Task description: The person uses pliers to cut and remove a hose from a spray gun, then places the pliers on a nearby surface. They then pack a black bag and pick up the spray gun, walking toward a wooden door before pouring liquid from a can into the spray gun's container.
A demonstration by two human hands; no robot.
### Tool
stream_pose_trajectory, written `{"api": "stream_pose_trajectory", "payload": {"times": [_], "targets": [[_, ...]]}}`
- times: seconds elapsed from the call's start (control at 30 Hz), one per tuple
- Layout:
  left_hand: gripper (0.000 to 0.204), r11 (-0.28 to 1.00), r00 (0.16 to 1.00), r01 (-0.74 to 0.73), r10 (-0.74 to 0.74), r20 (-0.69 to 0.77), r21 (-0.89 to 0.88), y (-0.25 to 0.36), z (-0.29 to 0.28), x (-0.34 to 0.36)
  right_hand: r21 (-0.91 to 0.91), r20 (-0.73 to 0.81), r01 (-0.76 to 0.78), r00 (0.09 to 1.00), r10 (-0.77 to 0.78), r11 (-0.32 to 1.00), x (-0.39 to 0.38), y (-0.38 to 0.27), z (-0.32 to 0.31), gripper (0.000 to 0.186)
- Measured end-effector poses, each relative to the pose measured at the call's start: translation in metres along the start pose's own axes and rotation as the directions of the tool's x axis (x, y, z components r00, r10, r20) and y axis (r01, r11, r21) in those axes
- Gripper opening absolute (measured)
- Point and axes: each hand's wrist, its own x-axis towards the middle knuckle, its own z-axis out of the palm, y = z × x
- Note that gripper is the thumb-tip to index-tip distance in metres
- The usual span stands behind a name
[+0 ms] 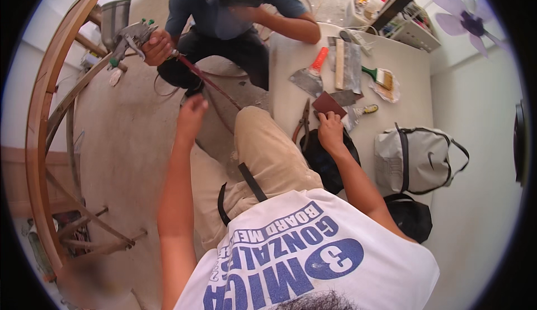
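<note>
"Reddish-brown: to which item does this colour apply?"

"To the flat sheet (330, 104). It is four-cornered, straight-edged and matt, with an even tone throughout, and is set aslant. Its material cannot be confirmed."

"State its position."

"At the table (414, 89), below the red-handled scraper (311, 76) in the view and left of the yellow-and-black handle (370, 109) of a putty knife. It partly covers a grey blade (351, 96). Pliers (302, 122) lie to its left."

"State the condition of both hands."

"Right hand (331, 129): fingers partly bent, fingertips at the near edge of the sheet. Whether they pinch it cannot be determined. Left hand (192, 112): raised, well apart from the table, fingers loosely curled. Whether it grips anything cannot be determined."

"Identify the hand opposite."

"Co-worker's hand (158, 47): closed around a metal spray gun (132, 37) with a red hose (208, 79)."
</note>
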Motion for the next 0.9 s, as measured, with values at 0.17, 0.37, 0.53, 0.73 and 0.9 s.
{"api": "stream_pose_trajectory", "payload": {"times": [0.17, 0.37, 0.53, 0.73, 0.9], "targets": [[0.037, 0.993, 0.948, -0.059, 0.023, 0.318, 0.102, 0.019, 0.056, -0.072, 0.004, -0.152, 0.116, 0.982, -0.114, 0.993, 0.027, 0.048, 0.039, 0.018], [0.046, 0.92, 0.774, -0.367, 0.22, 0.594, 0.138, 0.083, 0.171, -0.096, 0.413, -0.146, 0.108, 0.988, -0.051, 0.904, -0.017, 0.04, -0.084, 0.045], [0.085, 0.741, 0.512, -0.672, 0.461, 0.725, 0.004, 0.102, 0.286, -0.147, 0.94, -0.109, 0.044, 0.978, 0.176, 0.338, -0.084, 0.046, -0.176, 0.039], [0.054, 0.503, 0.44, -0.81, 0.182, 0.879, 0.301, 0.092, 0.348, -0.245, 0.981, -0.006, 0.12, 0.803, 0.596, -0.152, -0.185, 0.099, -0.22, 0.044], [0.025, 0.6, 0.475, -0.749, 0.191, 0.859, 0.281, 0.059, 0.38, -0.228, 0.652, 0.751, -0.726, 0.579, 0.316, -0.218, -0.242, 0.113, -0.166, 0.025]]}}
